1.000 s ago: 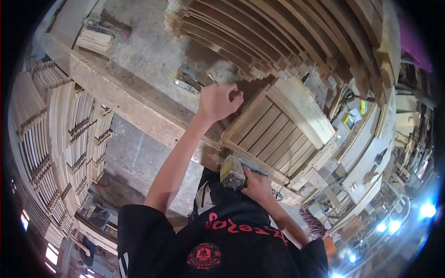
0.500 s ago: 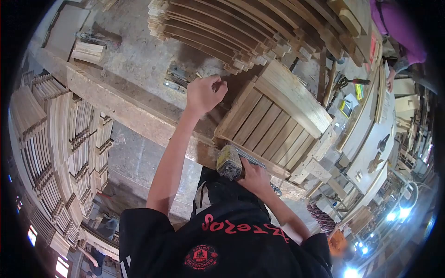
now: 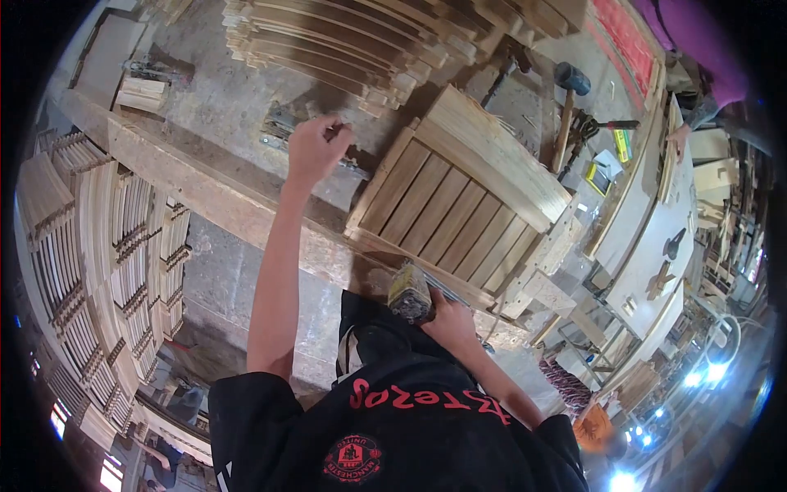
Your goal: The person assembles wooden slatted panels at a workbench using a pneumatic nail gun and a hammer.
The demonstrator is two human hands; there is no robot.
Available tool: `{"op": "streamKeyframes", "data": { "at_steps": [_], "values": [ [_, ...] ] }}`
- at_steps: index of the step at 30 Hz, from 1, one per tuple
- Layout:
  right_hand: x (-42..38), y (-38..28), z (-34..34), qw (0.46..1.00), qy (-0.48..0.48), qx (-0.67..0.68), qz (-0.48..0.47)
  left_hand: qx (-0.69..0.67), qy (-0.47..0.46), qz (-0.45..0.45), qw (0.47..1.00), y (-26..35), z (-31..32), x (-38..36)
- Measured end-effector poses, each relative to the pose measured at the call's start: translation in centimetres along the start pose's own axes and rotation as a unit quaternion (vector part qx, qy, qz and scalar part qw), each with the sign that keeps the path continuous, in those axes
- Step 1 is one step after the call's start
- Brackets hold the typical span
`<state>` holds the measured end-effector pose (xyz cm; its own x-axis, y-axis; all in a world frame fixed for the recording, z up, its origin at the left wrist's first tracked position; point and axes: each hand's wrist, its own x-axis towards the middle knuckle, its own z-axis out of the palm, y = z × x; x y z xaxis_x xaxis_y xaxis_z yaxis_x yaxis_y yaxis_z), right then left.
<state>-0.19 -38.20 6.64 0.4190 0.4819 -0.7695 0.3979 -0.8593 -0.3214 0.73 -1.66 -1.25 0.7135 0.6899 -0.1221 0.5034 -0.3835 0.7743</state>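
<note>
My left hand (image 3: pixel 320 149) is raised over the bench, left of a slatted wooden panel (image 3: pixel 447 215). Its fingers are curled together, and I cannot tell whether something small is in them. My right hand (image 3: pixel 451 320) grips a nail gun (image 3: pixel 412 295) with a yellow label, held low at the near edge of the panel. The panel has several parallel slats inside a frame, with a wide board along its far side. Just beyond my left hand lies a metal clamp-like fitting (image 3: pixel 277 127) on the bench.
Curved wooden pieces (image 3: pixel 328 49) are stacked at the back. A black-headed mallet (image 3: pixel 571 79) and pliers (image 3: pixel 586 127) lie right of the panel. Stacked slatted parts (image 3: pixel 78 271) stand at the left. Another person's hand (image 3: pixel 679 139) rests near the right-hand table.
My left hand has shifted left and slightly up in view, its fingers still curled. The panel and curved stack also appear further left as the view shifts. The nail gun stays in my right hand.
</note>
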Motion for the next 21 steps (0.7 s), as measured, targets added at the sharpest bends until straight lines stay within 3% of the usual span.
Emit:
{"op": "streamKeyframes", "data": {
  "at_steps": [2,8,10,13,21],
  "values": [
    [-0.1,-0.5,-0.6,0.999,-0.041,0.004,0.028,-0.030,-0.005,-0.009,0.999,-0.3,0.1,0.1],
    [-2.7,5.3,0.9,0.998,0.064,0.018,-0.006,-0.065,0.008,-0.004,0.998,-2.6,0.8,0.2],
    [-4.2,9.0,1.4,0.998,0.058,0.011,0.005,-0.084,0.043,0.019,0.995,-2.6,1.2,0.2],
    [-5.5,12.1,0.7,0.999,0.021,0.012,0.037,-0.088,0.027,-0.039,0.995,-1.2,0.8,0.0],
    [-6.5,12.6,-0.3,0.997,-0.020,0.021,0.072,-0.145,0.026,-0.059,0.987,-1.4,0.8,0.0]
  ]
}}
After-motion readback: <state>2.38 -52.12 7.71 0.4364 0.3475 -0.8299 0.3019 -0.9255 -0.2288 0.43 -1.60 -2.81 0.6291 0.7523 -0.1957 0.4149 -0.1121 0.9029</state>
